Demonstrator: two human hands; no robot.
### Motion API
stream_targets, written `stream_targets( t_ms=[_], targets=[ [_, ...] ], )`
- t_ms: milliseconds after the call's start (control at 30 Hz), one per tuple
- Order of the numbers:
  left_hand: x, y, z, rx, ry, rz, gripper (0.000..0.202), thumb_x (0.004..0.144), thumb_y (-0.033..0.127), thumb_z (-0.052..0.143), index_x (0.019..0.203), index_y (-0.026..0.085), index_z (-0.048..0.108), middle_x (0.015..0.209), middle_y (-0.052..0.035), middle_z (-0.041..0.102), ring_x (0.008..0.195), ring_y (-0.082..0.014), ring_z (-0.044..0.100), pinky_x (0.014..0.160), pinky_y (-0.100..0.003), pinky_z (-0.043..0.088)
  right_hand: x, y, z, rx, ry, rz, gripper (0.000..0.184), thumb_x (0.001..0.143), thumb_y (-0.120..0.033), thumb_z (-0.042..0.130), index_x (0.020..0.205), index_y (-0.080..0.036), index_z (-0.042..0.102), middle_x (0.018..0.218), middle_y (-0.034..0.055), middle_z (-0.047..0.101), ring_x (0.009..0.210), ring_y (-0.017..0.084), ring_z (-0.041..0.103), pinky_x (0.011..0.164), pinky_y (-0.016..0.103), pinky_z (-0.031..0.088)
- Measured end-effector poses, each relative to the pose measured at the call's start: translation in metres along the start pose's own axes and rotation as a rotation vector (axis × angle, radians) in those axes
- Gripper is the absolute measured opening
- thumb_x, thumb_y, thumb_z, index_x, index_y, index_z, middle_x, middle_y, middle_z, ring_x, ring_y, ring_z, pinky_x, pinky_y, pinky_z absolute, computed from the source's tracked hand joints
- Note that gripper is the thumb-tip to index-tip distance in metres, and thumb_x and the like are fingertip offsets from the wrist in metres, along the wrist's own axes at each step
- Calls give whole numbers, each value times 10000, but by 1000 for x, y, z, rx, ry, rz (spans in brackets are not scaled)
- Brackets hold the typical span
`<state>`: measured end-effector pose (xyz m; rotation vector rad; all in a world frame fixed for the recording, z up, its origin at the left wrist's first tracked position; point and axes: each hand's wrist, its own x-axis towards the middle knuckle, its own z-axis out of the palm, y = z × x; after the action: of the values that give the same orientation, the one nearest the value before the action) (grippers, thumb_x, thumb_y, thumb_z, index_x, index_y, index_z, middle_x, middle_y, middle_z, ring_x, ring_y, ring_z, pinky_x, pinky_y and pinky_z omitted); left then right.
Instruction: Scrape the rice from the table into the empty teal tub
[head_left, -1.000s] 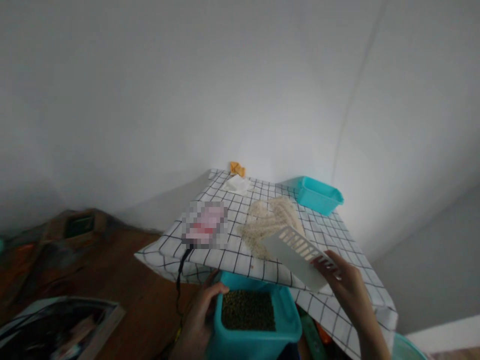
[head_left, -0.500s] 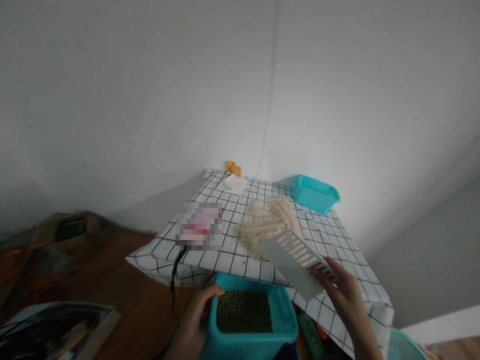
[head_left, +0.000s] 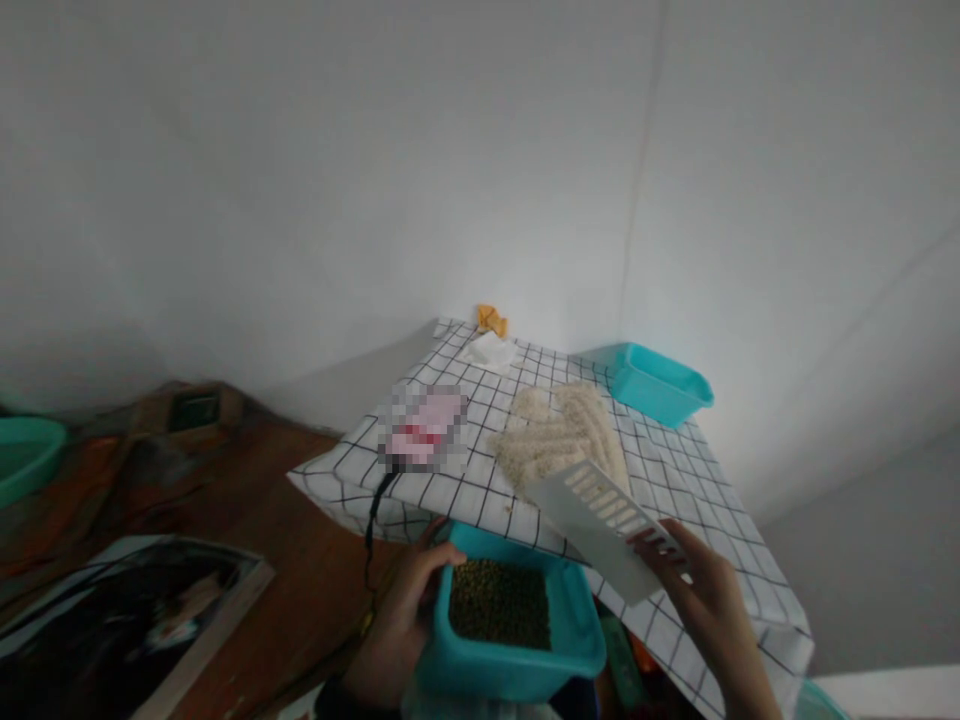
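My left hand [head_left: 401, 625] is closed on the left rim of a teal plastic tub [head_left: 581, 645] filled with small green beans [head_left: 501, 603], held below the table's near edge. My right hand [head_left: 705, 590] grips one end of a white slotted plastic tray [head_left: 600, 520], which slants over the table edge just above the tub. Behind the tray a pile of pale rice [head_left: 559, 445] lies spread on the black-and-white checked tablecloth [head_left: 675, 480].
An empty teal tub [head_left: 660, 382] stands at the table's far right corner by the wall. A white tissue [head_left: 491, 350] and an orange scrap [head_left: 492, 319] lie at the far edge. A pink blurred item [head_left: 426, 430] with a black cord [head_left: 373, 530] lies left. A green basin [head_left: 26, 455] sits far left on the wooden floor.
The view has swung left and back to the right; both hands keep their grips, and the tub and slotted tray stay in much the same place relative to the table.
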<state>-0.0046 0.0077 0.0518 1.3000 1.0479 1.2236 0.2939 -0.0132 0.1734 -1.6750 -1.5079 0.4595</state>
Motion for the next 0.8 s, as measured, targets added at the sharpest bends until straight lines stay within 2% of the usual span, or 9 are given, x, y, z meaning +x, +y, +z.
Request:
stream_targets(
  t_ms=[100,167,267,367,433,500,633,733,800],
  targets=[
    [0,9,5,-76,33,-5,331,696,204,678,1023,243,649,1285,-106,602,1316,-332,456,1001,-427,455,1,-5,0,-47,-8,-8,338,827,-509,570,830,-190,678,775,58,729,663,221,661,547,253,506],
    [0,12,7,-107,53,-7,324,694,209,679,1013,250,648,1346,-92,558,1318,-326,453,994,-409,456,2,-8,-1,-88,-56,-43,326,847,-492,553,852,-190,677,771,56,726,665,217,658,562,257,509],
    [-1,11,7,-99,54,-40,307,709,239,662,1015,248,649,1355,-86,556,1228,-324,540,871,-375,523,6,-13,-1,-143,-120,-93,312,873,-462,525,872,-191,680,740,45,711,634,196,646,554,247,501],
    [-1,7,4,-101,32,-59,330,694,269,673,1022,243,644,1180,-93,669,1040,-313,649,755,-377,564,10,-14,0,-173,-119,-116,326,880,-460,507,891,-190,690,752,49,713,627,188,652,520,235,492],
    [0,4,3,-108,25,-51,367,657,259,704,1017,245,634,1143,-87,681,988,-308,664,742,-385,568,13,-13,1,-192,-129,-132,335,877,-467,502,882,-194,696,766,55,723,628,190,664,513,234,495],
    [1,2,3,-112,33,-36,385,646,234,715,1019,245,622,1259,-86,613,1053,-306,638,801,-389,554,15,-13,2,-211,-160,-150,339,876,-474,499,858,-199,696,767,57,727,624,192,671,501,234,495],
    [3,-1,4,-126,53,-27,298,728,225,630,1026,225,618,1461,-85,425,1250,-304,512,902,-377,514,14,-22,2,-230,-206,-195,311,910,-438,472,872,-212,682,812,57,723,676,189,671,538,234,500],
    [4,-2,4,-127,50,-42,280,721,257,629,999,221,628,1453,-85,452,1129,-283,599,801,-344,551,11,-30,-2,-210,-308,-241,292,936,-392,439,876,-221,668,853,57,713,740,187,668,625,250,514],
    [3,0,4,-121,54,-49,284,711,260,645,993,230,633,1462,-72,447,1046,-260,639,790,-343,553,10,-31,-6,-194,-353,-261,281,936,-380,442,859,-226,665,860,56,710,756,189,668,656,258,519]
  ],
)
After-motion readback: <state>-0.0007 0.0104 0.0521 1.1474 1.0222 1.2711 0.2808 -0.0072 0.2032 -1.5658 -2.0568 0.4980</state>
